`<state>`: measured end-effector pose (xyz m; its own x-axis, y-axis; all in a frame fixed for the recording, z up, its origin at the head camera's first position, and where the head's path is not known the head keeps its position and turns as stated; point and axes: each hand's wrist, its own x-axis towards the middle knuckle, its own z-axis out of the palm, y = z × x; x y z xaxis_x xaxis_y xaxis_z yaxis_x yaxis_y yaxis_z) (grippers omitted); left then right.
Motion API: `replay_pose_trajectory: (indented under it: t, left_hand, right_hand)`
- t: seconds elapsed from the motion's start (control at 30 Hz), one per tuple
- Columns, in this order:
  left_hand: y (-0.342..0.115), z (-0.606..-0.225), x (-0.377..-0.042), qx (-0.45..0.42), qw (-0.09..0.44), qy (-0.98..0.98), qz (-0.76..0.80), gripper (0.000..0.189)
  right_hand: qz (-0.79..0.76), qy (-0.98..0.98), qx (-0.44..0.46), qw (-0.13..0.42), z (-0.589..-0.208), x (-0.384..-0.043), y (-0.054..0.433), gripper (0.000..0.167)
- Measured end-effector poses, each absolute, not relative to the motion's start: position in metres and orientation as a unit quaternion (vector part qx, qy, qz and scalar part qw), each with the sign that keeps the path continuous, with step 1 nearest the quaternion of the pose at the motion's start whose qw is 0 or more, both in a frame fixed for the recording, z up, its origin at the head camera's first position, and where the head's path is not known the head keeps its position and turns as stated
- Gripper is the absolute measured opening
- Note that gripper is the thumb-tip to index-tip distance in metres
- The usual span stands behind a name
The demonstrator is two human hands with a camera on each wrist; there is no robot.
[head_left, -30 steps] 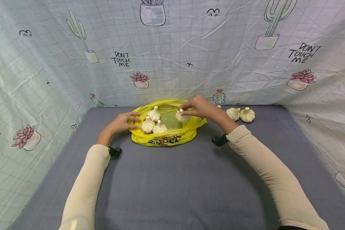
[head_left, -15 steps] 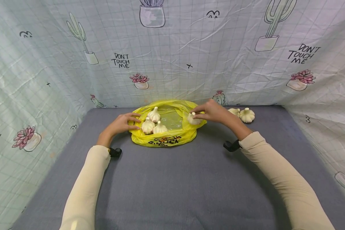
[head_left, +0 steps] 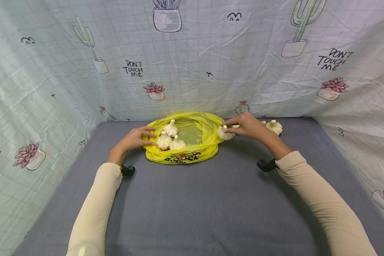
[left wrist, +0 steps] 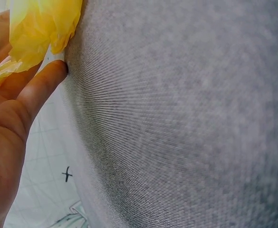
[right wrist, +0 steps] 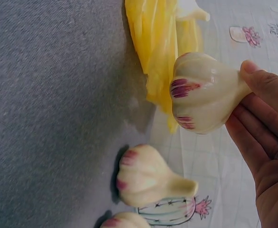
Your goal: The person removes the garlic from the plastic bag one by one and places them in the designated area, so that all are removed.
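Note:
My right hand [head_left: 248,126] pinches a garlic bulb [head_left: 224,133] by its stem, at the right rim of a yellow plastic bag [head_left: 185,159]. The right wrist view shows this bulb [right wrist: 203,92] with purple streaks, held between thumb and fingers. Inside the bag's wide mouth, toward the left, stand three more garlic bulbs [head_left: 170,128], stems up. My left hand [head_left: 132,138] rests its spread fingers against the bag's left edge. Seen from the left wrist, a loose flap of yellow plastic [left wrist: 44,33] hangs in front of its fingers.
Garlic bulbs [head_left: 274,127] sit on the grey cloth [head_left: 192,206] to the right of the bag, partly hidden by my right hand. A printed cactus sheet [head_left: 192,71] hangs right behind the bag and along both sides.
My right hand has moved right with the garlic bulb, from above the bag's inside to its right rim. The left hand and the three bulbs in the bag stay put.

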<state>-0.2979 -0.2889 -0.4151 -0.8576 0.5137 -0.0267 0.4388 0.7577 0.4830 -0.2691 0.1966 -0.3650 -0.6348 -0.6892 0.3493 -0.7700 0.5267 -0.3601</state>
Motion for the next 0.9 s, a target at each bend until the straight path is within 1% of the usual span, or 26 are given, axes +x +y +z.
replay_pose_trajectory:
  t: [0.63, 0.9]
  left_hand:
    - [-0.288, -0.414, -0.296, 0.254, 0.081, 0.935, 0.235, 0.042]
    - [-0.288, -0.417, -0.295, 0.266, 0.064, 0.931, 0.241, 0.041]
  right_hand:
    - [0.245, -0.863, 0.42, 0.134, -0.376, -0.258, 0.223, 0.022]
    - [0.254, -0.857, 0.425, 0.146, -0.38, -0.258, 0.229, 0.021]
